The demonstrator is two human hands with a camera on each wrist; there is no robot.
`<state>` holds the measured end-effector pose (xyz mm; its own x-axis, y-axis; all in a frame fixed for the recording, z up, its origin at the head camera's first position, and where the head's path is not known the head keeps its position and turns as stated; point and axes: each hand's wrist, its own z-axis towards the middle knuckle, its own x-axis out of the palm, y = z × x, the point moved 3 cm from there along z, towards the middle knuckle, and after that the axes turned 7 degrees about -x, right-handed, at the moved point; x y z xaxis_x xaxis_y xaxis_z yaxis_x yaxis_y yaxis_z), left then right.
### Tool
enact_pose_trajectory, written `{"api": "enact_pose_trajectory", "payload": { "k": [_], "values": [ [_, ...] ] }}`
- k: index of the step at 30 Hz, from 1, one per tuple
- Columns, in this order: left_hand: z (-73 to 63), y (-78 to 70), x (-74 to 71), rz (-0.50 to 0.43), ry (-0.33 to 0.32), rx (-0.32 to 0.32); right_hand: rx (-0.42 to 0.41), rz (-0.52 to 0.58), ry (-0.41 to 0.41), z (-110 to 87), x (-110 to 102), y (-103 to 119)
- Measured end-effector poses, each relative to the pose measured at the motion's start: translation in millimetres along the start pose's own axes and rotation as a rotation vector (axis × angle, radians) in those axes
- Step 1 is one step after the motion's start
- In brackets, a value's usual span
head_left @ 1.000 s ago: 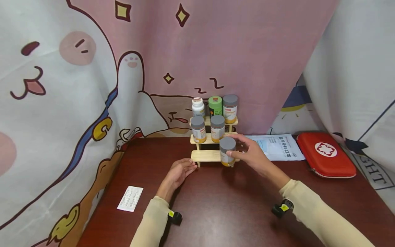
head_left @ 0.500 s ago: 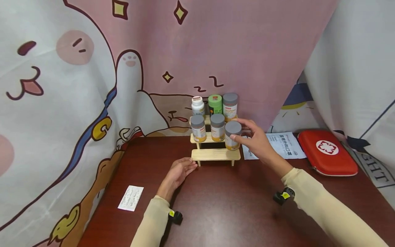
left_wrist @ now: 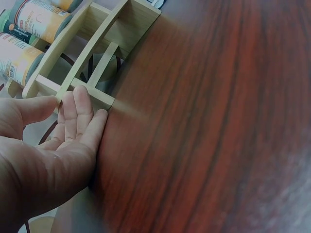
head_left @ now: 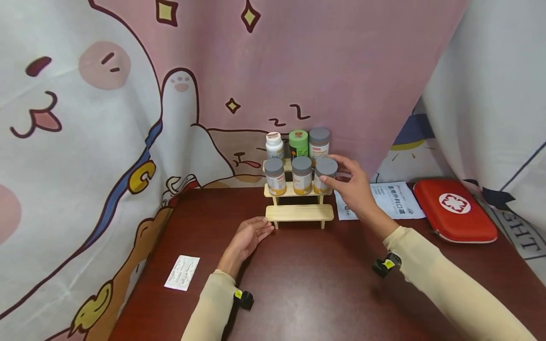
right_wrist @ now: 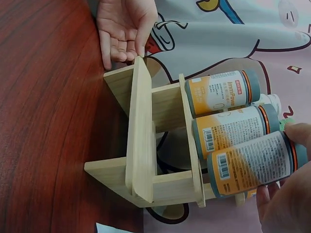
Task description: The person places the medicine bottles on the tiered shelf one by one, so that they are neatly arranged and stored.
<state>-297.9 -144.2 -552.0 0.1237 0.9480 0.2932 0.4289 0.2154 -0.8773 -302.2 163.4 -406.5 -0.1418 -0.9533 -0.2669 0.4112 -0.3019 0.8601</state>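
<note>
My right hand [head_left: 355, 183] holds a grey-lidded supplement jar [head_left: 326, 166] between thumb and fingers, at the right end of the middle shelf of a three-tier wooden stand [head_left: 299, 213]. In the right wrist view this jar [right_wrist: 252, 165] leans slightly, its base close to the shelf. Two matching jars [head_left: 275, 177] [head_left: 302, 176] stand to its left. On the top shelf are a white bottle [head_left: 274, 146], a green-lidded jar [head_left: 298, 143] and another grey-lidded jar [head_left: 319, 143]. My left hand [left_wrist: 63, 136] touches the stand's left end, with thumb at the lowest shelf and fingers against the leg.
To the right of the stand lies a medical mask packet [head_left: 394, 200], with a red zip case [head_left: 454, 210] beyond it. A small white printed packet [head_left: 182, 273] is on the table [head_left: 294, 284] at the left. A printed cloth [head_left: 362, 71] hangs behind.
My right hand has lifted the jar from the right end of the lowest shelf, up and back to the middle shelf's right end. My left hand stays at the stand.
</note>
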Motion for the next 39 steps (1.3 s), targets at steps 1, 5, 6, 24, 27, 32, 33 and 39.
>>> {"api": "enact_pose_trajectory", "payload": {
  "k": [1, 5, 6, 24, 27, 32, 33, 39],
  "values": [
    [0.1, 0.0, 0.0, 0.001, 0.000, 0.000, -0.002, -0.002, -0.008, 0.7, 0, 0],
    [0.0, -0.4, 0.3, -0.002, 0.004, -0.003, -0.012, -0.001, -0.029, 3.5, 4, -2],
    [-0.3, -0.5, 0.3, -0.001, 0.005, -0.001, -0.017, -0.001, -0.031, 4.3, 5, -3],
    [1.3, 1.1, -0.6, -0.006, 0.004, 0.010, -0.011, 0.006, -0.031, 3.4, 12, 27],
    [1.3, 1.3, -1.0, -0.009, 0.006, 0.011, -0.017, 0.018, -0.036, 2.8, 12, 30],
    [1.1, 1.4, -0.6, -0.006, 0.010, 0.008, -0.012, 0.058, -0.053, 6.0, 15, 18],
    [1.1, 1.3, -0.5, -0.009, 0.008, 0.005, -0.012, 0.059, -0.056, 7.5, 16, 13],
    [0.5, 0.1, -0.7, -0.002, 0.003, 0.002, -0.042, 0.046, -0.063, 11.4, 17, -11]
  ]
}}
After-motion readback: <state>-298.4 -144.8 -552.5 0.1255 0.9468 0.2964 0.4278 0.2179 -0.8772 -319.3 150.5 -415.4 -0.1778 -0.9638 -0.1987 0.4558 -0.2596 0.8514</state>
